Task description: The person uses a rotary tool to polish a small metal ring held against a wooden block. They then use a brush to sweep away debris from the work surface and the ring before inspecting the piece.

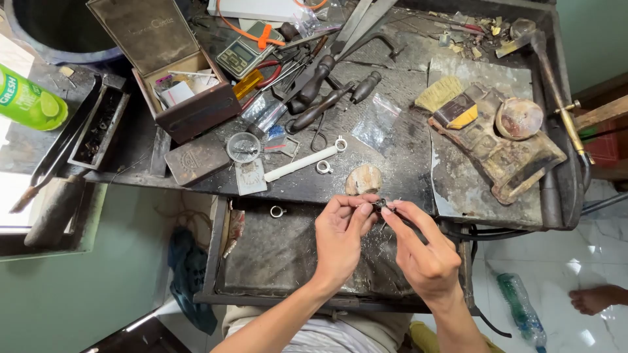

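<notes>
Dark tiny metal piece [380,204] pinched btwn both hands' fingertips [364,209].

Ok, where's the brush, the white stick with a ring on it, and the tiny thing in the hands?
brush [439,93], head view, on its pale bristles
white stick [301,163], head view, mid-shaft
tiny dark piece [380,204], head view, between the fingertips

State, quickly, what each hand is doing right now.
Left hand: fingers pinched shut on a small dark piece over the bench.
Right hand: fingers closed on a thin tool, its tip at the same piece.
</notes>
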